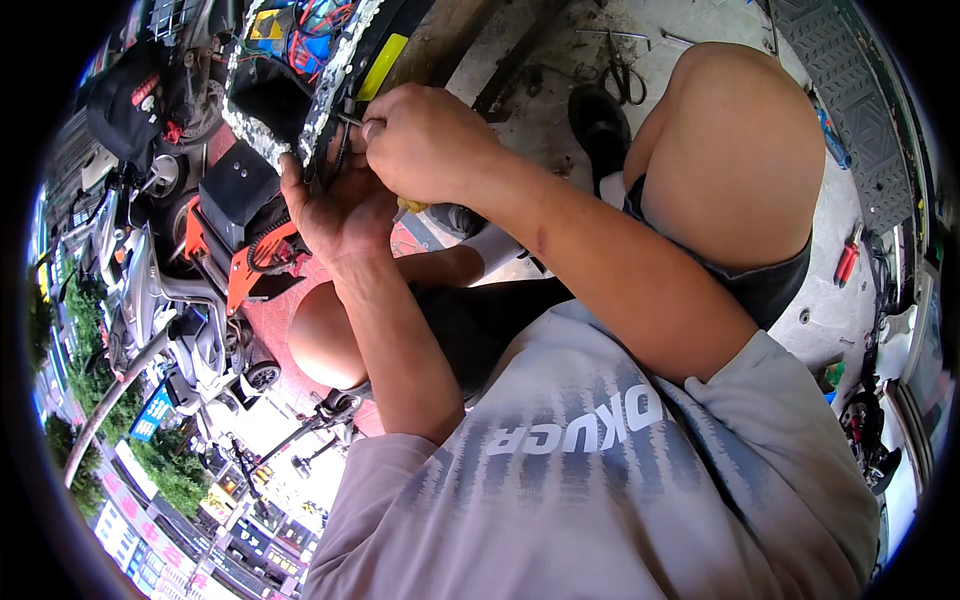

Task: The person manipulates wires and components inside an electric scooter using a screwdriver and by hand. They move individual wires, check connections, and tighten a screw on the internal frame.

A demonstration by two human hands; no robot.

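The grey T-shirt [600,490] of the person lies nearest, spread below both hands. Ahead of it, the left hand [345,215] is turned palm up, its thumb at the lower edge of an open black housing [333,80]; the other fingers pass partly out of sight, so I cannot tell whether they grasp anything. The right hand [425,140] is clenched, with thumb and forefinger apparently pinching a thin metal piece [349,120] just beside the housing's wall (bolt or tool shank, it is too small to say).

The housing stands just beyond the left hand, red and blue wiring [310,45] in its far part and a yellow strip [383,67] beyond the right hand. It looks heavy and stiff, best held by its solid wall; the rim's white, flaky coating would probably crumble and slip under the fingers, and the wires look fragile enough to leave alone. The thin piece looks light and hard, easily dropped, so a fingertip pinch near its end suits it.

Left of the left hand are a black box [240,195] and an orange plate [248,278]; well to the right of the right hand lies a red-handled screwdriver [848,258].
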